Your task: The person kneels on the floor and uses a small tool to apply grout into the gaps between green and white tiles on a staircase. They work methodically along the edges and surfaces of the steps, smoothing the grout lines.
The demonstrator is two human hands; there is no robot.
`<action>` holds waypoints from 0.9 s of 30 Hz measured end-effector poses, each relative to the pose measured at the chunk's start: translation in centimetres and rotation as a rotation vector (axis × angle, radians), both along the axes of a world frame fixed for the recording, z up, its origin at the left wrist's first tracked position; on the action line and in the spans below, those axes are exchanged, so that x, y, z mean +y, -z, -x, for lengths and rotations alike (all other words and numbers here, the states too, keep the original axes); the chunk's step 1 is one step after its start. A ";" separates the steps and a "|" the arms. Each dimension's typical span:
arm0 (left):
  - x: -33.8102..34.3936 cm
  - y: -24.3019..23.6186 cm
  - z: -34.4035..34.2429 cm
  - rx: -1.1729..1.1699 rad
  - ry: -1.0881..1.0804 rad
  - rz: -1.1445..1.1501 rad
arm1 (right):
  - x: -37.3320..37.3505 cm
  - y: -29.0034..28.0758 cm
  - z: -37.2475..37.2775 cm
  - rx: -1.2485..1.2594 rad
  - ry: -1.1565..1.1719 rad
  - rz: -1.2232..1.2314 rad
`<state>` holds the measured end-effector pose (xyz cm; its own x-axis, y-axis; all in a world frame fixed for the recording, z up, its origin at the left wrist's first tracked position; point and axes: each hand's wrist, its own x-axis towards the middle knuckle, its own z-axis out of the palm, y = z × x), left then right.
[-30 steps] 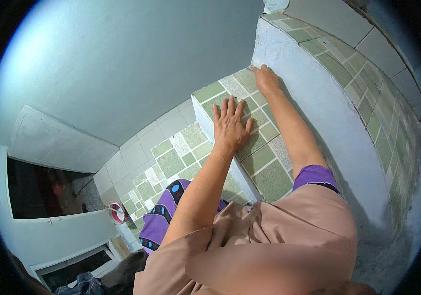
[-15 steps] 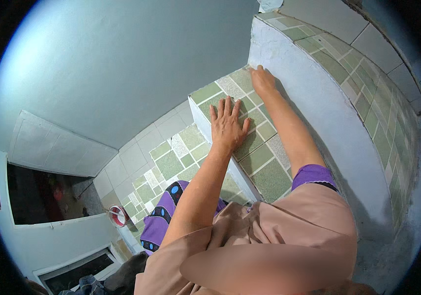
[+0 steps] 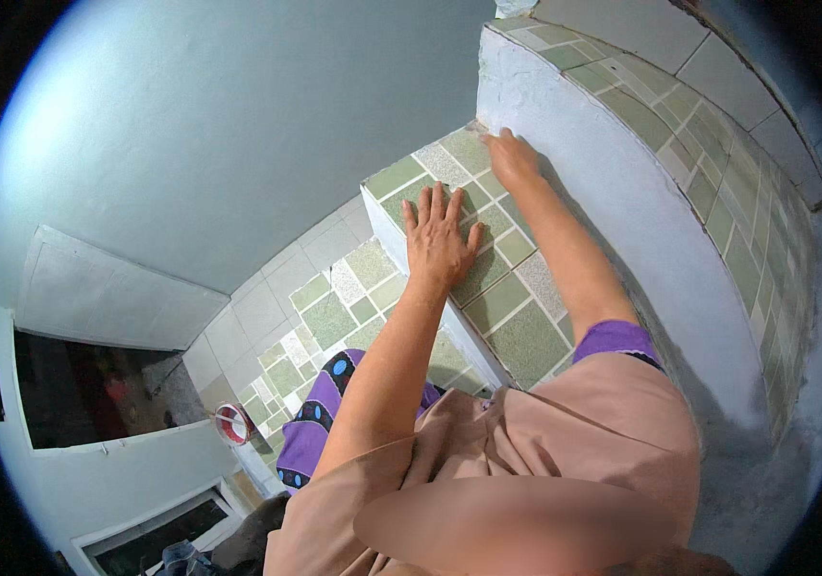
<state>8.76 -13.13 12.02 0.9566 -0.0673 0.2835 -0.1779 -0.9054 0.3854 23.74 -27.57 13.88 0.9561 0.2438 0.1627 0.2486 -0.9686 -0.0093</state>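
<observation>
My left hand (image 3: 440, 245) lies flat with its fingers spread on a stair step (image 3: 529, 348) of green and speckled pale tiles. Farther up the same step, my right hand (image 3: 512, 158) is closed, its fingertips bent down toward the tiles. It is by the back corner, where the step meets the white riser (image 3: 603, 158) and the wall. Whether anything small is pinched in those fingers is hidden from me.
On the left rises a smooth grey-green wall (image 3: 267, 115). A higher tiled step (image 3: 661, 120) curves along the right. Lower tiled steps (image 3: 329, 322) descend to pale floor tiles (image 3: 291, 278). A red-rimmed round container (image 3: 232, 423) stands near a doorway (image 3: 104, 394).
The view has shifted slightly. My left hand stays flat on the step, and my right hand remains at the corner with its fingers still bent.
</observation>
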 end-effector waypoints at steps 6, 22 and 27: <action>0.0 0.3 0.0 0.037 -0.005 0.003 | -4.0 -0.7 8.2 0.076 0.068 0.028; 0.0 0.3 -0.1 0.038 -0.014 -0.056 | -4.7 -0.3 9.0 -0.004 0.004 0.023; -0.2 0.4 -0.1 0.038 -0.018 -0.069 | -5.5 -0.6 13.1 0.110 0.042 -0.007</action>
